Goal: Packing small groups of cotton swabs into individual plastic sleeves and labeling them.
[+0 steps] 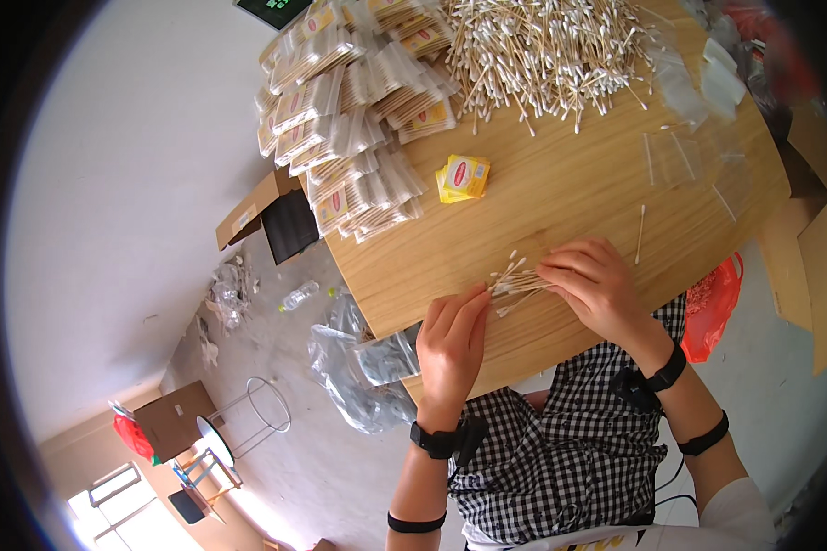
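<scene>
A small loose bunch of cotton swabs (521, 281) with wooden sticks and white tips lies between my hands, low over the near part of the table. My right hand (594, 283) closes its fingers on the right ends of the sticks. At the left ends, my left hand (452, 332) pinches against the white tips, and its fingertips partly hide what they hold. Several swabs fan out unevenly from the bunch. One single swab (640, 234) lies on the wood to the right of my right hand.
Packed swab bags (335, 119) are stacked at the table's left side. Beyond lies a big heap of loose swabs (547, 55). Yellow cards (463, 177) sit mid-table. Clear plastic bags (675, 158) lie to the right. A red bag (712, 312) hangs beside the table (560, 184).
</scene>
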`<state>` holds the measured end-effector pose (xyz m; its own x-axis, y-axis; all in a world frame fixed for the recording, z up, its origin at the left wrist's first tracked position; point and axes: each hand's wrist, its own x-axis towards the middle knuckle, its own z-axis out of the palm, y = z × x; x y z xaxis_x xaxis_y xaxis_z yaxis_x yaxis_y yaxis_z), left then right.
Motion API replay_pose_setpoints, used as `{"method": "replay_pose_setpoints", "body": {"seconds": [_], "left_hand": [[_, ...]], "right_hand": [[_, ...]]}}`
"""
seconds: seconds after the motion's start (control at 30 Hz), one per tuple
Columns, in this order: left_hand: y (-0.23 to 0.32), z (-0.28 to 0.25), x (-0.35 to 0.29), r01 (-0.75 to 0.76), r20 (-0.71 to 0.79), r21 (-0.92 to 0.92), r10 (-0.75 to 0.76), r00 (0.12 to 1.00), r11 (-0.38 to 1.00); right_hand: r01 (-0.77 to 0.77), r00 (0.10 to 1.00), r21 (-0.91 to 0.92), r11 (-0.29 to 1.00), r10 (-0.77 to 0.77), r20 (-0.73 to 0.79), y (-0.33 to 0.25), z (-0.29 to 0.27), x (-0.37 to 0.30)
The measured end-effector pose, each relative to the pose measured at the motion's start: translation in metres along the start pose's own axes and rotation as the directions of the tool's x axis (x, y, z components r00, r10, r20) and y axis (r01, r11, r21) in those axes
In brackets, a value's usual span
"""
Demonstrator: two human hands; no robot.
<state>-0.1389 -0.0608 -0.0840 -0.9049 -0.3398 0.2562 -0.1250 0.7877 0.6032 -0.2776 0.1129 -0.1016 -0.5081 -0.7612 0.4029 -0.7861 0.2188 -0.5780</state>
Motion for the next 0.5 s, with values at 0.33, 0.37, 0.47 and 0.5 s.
{"method": "replay_pose_setpoints", "body": {"seconds": [0.33,0.37,0.47,0.5], "left_hand": [[-0.011,-0.005,-0.001,0.03,-0.077,0.047,-0.026,0.997,0.998],[-0.017,-0.007,0.001,0.021,-0.096,0.061,-0.016,0.995,0.998],[-0.02,-0.006,0.011,0.013,-0.1,0.054,-0.007,0.995,0.998],[-0.018,-0.003,0.017,0.012,-0.103,0.051,-0.007,0.995,0.999]], "right_hand": [[-0.019,0.997,-0.103,0.994,0.012,-0.072,0.019,-0.019,-0.009],[-0.022,0.997,-0.102,0.994,0.015,-0.072,0.02,-0.021,-0.01],[-0.005,0.997,-0.138,0.99,-0.005,-0.073,0.019,-0.025,-0.012],[-0.005,0.998,-0.137,0.991,-0.003,-0.061,0.015,-0.025,-0.014]]}}
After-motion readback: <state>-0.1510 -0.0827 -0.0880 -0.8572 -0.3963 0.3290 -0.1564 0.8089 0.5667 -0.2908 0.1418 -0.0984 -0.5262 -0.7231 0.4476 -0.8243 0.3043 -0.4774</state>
